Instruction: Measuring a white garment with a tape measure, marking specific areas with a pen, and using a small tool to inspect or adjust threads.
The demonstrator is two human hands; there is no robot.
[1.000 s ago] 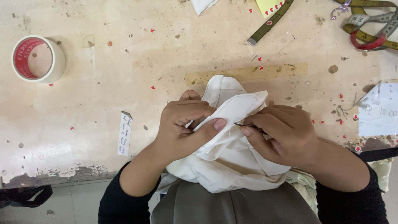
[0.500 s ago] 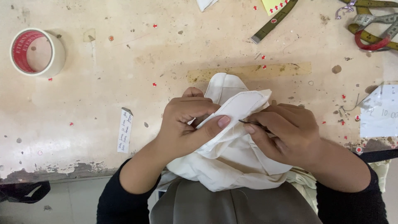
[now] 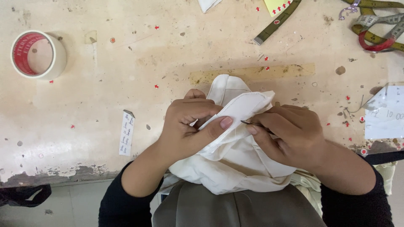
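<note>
Centrally, white fabric piece (image 3: 235,143) bunched at table edge (image 3: 84,126); left hand (image 3: 189,130) pinches folded seam taut with thumb; right hand (image 3: 290,134) pinches thin metal tool (image 3: 251,124), tip at seam. Tape roll (image 3: 38,54) well apart.

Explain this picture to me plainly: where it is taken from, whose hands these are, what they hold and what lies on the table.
The camera sits on a person's head and looks straight down. Both bare hands are that person's own. The left hand pinches a bunched white cloth piece, thumb on a stitched edge. The right hand holds a thin dark metal tool with its tip at that edge; its kind is too small to tell. On the worn beige table lie a roll of tape with a red core, an olive measuring tape and a small white paper strip.
</note>
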